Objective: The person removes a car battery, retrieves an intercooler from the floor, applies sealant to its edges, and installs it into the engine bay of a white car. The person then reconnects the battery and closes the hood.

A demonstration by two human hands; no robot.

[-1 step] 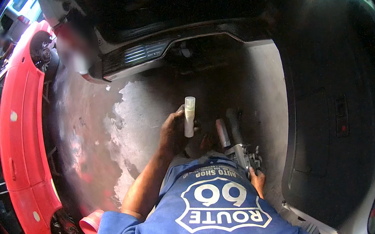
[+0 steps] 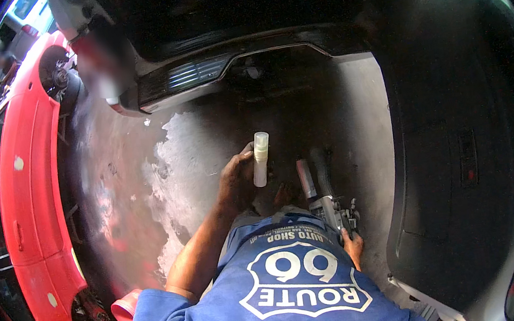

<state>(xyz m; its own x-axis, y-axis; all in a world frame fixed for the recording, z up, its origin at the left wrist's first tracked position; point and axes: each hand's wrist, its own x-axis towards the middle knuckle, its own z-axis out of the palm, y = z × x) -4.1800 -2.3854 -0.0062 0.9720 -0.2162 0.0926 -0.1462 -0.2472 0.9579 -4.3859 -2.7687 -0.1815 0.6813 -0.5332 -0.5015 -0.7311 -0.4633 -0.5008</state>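
Upright in my left hand is a small slim bottle, whitish and translucent with a clear cap. My fingers close round its side, and part of them is hidden behind it. Low at my right side, my right hand is closed on a grey metal tool, whose exact kind I cannot make out. A long bar with a reddish edge stands out beyond the tool; whether it is part of it is unclear. My shirt hides much of the right forearm.
Ahead is a dark car's rear bumper. A large black panel rises close on my right. At the left stands a red car body with pale patches. A pink round container is beside my left sleeve. The concrete floor is stained.
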